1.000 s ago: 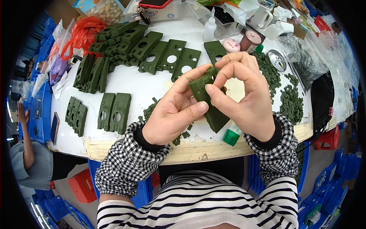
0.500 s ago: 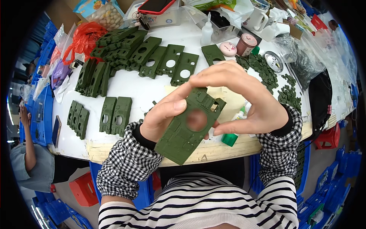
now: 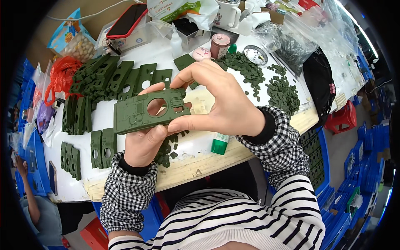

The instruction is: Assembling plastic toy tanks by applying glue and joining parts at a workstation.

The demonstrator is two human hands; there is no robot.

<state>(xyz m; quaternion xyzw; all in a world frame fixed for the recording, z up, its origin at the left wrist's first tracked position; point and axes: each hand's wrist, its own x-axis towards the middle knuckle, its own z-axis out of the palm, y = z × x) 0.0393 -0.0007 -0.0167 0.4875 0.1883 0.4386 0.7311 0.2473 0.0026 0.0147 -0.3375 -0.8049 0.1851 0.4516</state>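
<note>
A dark green plastic toy tank hull piece (image 3: 135, 109) with a round hole is held above the table. My left hand (image 3: 143, 143) is closed on it from below, thumb on the near edge and fingertips behind the far edge. My right hand (image 3: 229, 98) pinches its right end, thumb at the near corner and fingers at the far corner. Small green plastic pieces (image 3: 166, 156) lie on the table beside my left hand. Near my right wrist is a white tube with a green cap (image 3: 219, 146).
Stacked hull pieces (image 3: 100, 75) fill the back left, with two more (image 3: 103, 150) nearer. Heaps of small green parts (image 3: 283, 93) lie right. Behind are a squeeze bottle (image 3: 176, 45), a pink jar (image 3: 219, 46) and a red-cased phone (image 3: 127, 21). Another person's hand (image 3: 21, 166) shows far left.
The hull piece has turned from a steep slant to nearly level, its lower end now pointing left. My right thumb has come onto its near corner. The view has shifted to the right.
</note>
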